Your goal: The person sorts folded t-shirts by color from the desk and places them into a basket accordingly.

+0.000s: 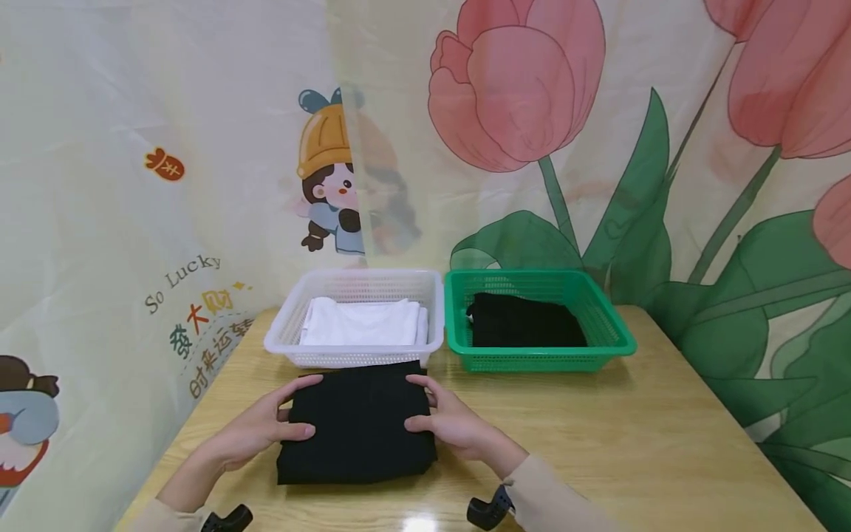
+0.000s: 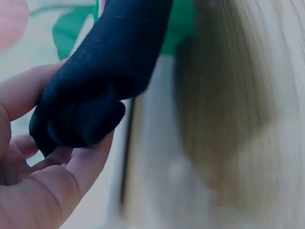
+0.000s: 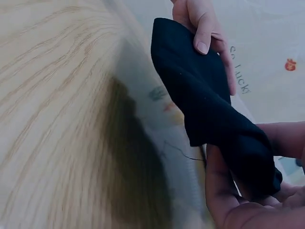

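A folded piece of black clothing [image 1: 359, 428] is held above the wooden table, in front of the two baskets; its exact kind is not visible. My left hand [image 1: 266, 421] grips its left side, thumb on the near face. On the opposite side my right hand [image 1: 455, 421] holds it the same way. The left wrist view shows the rolled, layered end of the black clothing [image 2: 95, 95] between thumb and fingers. From the right wrist, the clothing [image 3: 205, 95] spans both hands and casts a shadow on the table.
Behind the clothing stands a white basket [image 1: 352, 355] with folded white clothing [image 1: 362, 321] inside. Beside it, a green basket [image 1: 532, 362] contains folded black clothing [image 1: 525, 321]. A printed curtain [image 1: 199, 111] hangs behind the wooden table [image 1: 585, 443].
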{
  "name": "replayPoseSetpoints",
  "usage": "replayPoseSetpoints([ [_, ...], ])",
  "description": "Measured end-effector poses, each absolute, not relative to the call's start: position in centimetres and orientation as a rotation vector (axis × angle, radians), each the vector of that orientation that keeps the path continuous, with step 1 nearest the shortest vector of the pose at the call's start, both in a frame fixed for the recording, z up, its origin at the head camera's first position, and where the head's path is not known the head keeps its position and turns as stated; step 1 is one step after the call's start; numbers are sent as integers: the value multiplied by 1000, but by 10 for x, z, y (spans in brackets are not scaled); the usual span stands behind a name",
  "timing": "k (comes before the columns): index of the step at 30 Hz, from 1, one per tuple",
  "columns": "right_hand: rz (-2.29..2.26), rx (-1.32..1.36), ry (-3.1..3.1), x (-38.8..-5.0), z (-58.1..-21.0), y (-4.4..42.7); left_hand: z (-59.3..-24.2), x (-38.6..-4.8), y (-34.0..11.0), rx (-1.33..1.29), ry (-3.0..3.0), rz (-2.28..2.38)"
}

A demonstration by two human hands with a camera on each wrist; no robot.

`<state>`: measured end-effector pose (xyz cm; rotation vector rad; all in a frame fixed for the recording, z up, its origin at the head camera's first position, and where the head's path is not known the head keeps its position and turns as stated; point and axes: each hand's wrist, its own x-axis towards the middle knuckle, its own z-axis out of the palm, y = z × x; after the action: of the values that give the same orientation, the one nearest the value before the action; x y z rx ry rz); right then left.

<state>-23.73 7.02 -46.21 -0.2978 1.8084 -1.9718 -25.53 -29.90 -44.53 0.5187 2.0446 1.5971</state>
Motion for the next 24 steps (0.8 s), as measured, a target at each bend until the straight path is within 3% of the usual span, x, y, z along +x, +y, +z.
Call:
replayPoseSetpoints([
  [12,-1866,-452,1919,-217,-410,160,-392,-245,-227,595,2064,1608],
  [24,-1890,-341,2115,-247,-369,252,-361,-297,-117,620,1979,1865],
])
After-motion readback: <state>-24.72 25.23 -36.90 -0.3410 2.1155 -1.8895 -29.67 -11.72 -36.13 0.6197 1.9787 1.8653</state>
